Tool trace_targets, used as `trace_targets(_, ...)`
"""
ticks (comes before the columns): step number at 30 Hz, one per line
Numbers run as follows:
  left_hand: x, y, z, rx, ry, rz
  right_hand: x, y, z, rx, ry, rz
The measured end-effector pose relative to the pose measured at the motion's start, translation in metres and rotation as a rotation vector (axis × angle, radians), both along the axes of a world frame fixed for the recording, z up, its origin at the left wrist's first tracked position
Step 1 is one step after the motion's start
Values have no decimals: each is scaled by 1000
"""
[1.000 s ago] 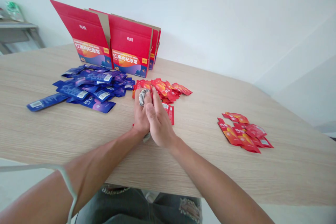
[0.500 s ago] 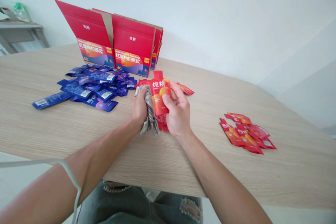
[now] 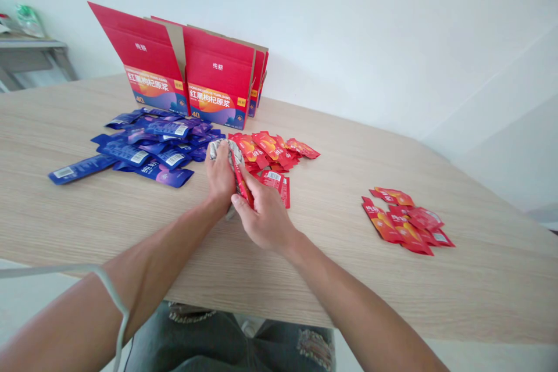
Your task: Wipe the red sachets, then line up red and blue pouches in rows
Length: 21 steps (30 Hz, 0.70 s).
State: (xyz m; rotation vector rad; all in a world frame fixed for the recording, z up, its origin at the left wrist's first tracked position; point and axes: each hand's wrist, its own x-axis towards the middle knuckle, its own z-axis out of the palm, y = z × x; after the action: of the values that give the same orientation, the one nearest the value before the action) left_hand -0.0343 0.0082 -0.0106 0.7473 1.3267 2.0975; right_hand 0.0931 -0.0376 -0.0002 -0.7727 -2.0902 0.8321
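Observation:
My left hand [image 3: 219,179] is closed around a crumpled grey cloth [image 3: 235,154] and presses it against a red sachet [image 3: 241,181]. My right hand [image 3: 264,215] grips the lower end of that same red sachet, which stands edge-on between the two hands. Both hands are over the wooden table [image 3: 314,279], just in front of a loose pile of red sachets [image 3: 272,151].
A heap of blue sachets [image 3: 148,148] lies to the left. Open red cartons [image 3: 192,78] stand behind the piles. A smaller group of red sachets [image 3: 405,221] lies at the right. A grey shelf [image 3: 30,52] stands at the far left.
Half a second ago the right hand held the red sachet up with its face showing; now it is turned edge-on and lowered, with the cloth pressed against it.

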Motion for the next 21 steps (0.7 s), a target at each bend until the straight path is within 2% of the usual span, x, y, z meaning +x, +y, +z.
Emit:
trace_targets(2,-9,6,2,2,6,93,9,12,4,-96,120,2)
trace_targets(5,-18,13,3,-6,3,157,21,37,7,-263,351,-128)
trace_targets(7,-19,14,3,-26,-2,153,27,54,5,-288,390,-217)
trace_targets(9,-15,13,2,-36,-1,137,30,69,-1,-182,276,-275)
trace_targets(11,-9,9,2,-38,0,119,32,78,-8,4,58,-336)
trace_targets(14,0,5,1,-54,3,70,32,78,-19,195,-265,-369)
trace_targets(18,2,5,0,-58,18,70,26,68,-22,238,-479,-316)
trace_targets(21,-3,5,1,-29,40,94,33,67,-8,280,-511,-310)
